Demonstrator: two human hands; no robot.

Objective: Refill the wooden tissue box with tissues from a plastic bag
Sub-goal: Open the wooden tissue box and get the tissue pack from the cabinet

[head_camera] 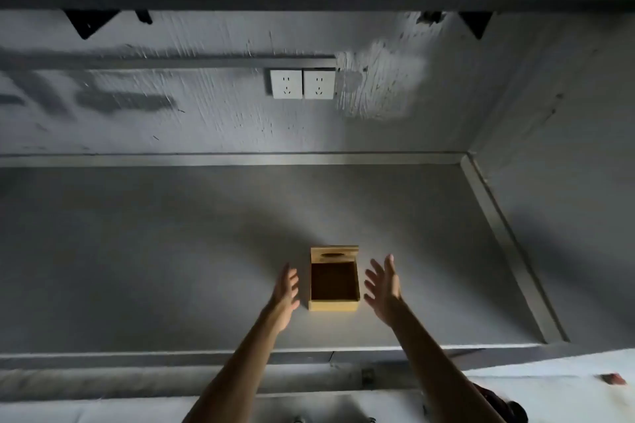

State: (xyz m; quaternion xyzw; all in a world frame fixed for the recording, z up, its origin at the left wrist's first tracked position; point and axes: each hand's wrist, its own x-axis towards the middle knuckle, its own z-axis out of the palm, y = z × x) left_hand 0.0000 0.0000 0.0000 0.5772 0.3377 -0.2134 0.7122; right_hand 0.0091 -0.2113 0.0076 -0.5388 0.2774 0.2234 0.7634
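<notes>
Box point(334, 285) sits open and empty on the table point(171, 251); left hand point(286, 292) and right hand point(383, 288) flank it, fingers spread, holding nothing.

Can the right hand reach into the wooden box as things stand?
Probably yes. The right hand is open and empty beside the wooden tissue box, not touching it, and the lid is pushed back, so the cavity looks open and empty from above.

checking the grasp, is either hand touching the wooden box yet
Apart. The head view shows grey counter between the left hand and the wooden box, and between the right hand and it.
</notes>
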